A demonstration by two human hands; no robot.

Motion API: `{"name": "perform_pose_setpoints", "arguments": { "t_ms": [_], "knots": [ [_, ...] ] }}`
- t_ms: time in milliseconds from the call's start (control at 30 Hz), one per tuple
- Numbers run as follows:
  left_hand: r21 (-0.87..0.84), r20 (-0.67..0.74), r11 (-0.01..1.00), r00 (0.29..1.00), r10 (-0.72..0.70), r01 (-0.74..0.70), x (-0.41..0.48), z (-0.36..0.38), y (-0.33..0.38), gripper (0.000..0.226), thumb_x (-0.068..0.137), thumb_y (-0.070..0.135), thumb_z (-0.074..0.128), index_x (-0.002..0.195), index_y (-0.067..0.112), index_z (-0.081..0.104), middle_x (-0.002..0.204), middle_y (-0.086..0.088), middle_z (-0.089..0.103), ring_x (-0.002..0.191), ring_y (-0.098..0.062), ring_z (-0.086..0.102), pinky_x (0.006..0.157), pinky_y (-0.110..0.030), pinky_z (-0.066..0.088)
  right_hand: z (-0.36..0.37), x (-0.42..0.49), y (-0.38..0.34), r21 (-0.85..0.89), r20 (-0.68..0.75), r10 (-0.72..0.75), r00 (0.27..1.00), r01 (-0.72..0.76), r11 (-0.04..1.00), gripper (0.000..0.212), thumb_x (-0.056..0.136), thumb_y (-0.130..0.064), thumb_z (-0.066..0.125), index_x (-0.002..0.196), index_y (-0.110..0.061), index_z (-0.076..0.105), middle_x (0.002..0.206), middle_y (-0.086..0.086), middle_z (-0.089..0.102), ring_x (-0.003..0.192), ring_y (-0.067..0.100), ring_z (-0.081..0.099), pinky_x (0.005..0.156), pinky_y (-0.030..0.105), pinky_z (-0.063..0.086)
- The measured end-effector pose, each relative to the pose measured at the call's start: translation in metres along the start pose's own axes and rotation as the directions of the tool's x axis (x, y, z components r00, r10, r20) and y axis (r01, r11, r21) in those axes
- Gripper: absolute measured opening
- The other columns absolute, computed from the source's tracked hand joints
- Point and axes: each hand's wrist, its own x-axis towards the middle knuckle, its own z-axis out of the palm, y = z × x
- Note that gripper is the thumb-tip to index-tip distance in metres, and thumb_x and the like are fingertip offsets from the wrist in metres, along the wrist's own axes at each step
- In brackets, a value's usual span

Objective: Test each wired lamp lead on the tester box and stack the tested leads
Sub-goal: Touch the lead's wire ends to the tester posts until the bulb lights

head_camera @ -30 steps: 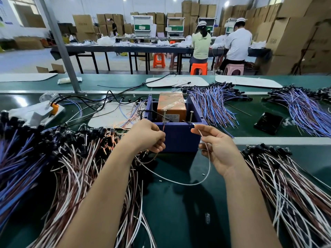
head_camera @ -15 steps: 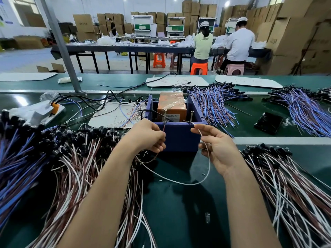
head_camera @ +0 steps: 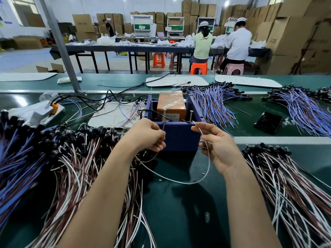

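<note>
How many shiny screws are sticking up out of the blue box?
2. The left screw stands inside the blue box, above the brown wire in the left hand; the right screw beside the white wire in the right hand. Others may hide inside.

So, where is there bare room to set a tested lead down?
Bare belt in front of the tester box, between the left pile and the right pile, crossed only by the held lead. Both piles are crowded.
</note>
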Motion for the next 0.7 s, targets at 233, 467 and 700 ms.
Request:
{"name": "perform_pose_setpoints", "arguments": {
  "t_ms": [233, 467, 700],
  "knots": [
    [0.016, -0.005, 1.0, 1.0, 0.009, -0.009, 0.001, 0.0, -0.002, 0.018, 0.092, -0.001, 0.051, 0.079, -0.008, 0.061, 0.07, -0.022, 0.064, 0.039, -0.012, 0.055, 0.043, -0.017, 0.048, 0.0, 0.001, 0.003, -0.031, -0.006, 0.031, 1.0, -0.031, 0.999, 0.04, 0.091, 0.01, 0.039, 0.095, -0.019, 0.067, 0.088, -0.009, 0.073, 0.046, 0.004, 0.048, 0.051, 0.019, 0.033],
    [0.02, -0.001, 1.0, 1.0, 0.015, -0.015, 0.002, 0.0, -0.003, 0.021, 0.093, 0.0, 0.05, 0.075, -0.006, 0.06, 0.068, -0.02, 0.064, 0.039, -0.012, 0.056, 0.043, -0.017, 0.048, 0.0, 0.002, 0.003, -0.024, 0.0, 0.029, 1.0, -0.029, 0.999, 0.04, 0.091, 0.011, 0.039, 0.095, -0.018, 0.066, 0.092, -0.007, 0.072, 0.045, 0.004, 0.047, 0.05, 0.018, 0.032],
    [0.079, 0.322, 0.982, 0.937, 0.137, -0.171, -0.012, -0.001, 0.01, 0.016, 0.093, 0.01, 0.057, 0.08, 0.007, 0.066, 0.07, -0.006, 0.071, 0.051, -0.009, 0.059, 0.05, -0.018, 0.051, -0.006, -0.005, -0.009, 0.394, 0.092, -0.061, 0.994, 0.02, 0.919, 0.03, 0.079, 0.005, 0.041, 0.07, -0.014, 0.062, 0.072, 0.005, 0.07, 0.042, 0.009, 0.04, 0.045, 0.018, 0.034]
  ]
}}
